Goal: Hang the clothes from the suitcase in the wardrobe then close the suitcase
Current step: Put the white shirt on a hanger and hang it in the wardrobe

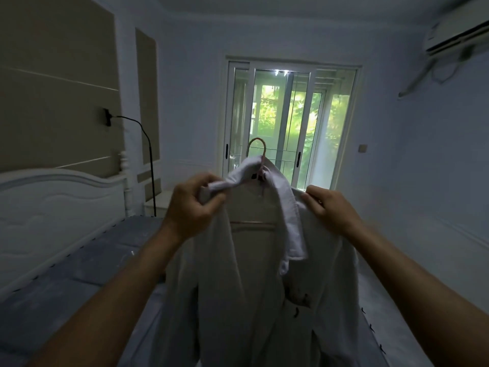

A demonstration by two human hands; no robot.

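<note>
Here the left hand pinches the collar of the pale, collared cotton shirt, held up over the bed on a pink wire hanger; the right hand grips its shoulder. Seat both shoulders evenly and smooth the collar before carrying it off.

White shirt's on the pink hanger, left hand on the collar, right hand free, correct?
No: the head view shows the right hand pinching the white shirt at its shoulder. The pink hanger and left hand on the collar are right.
</note>
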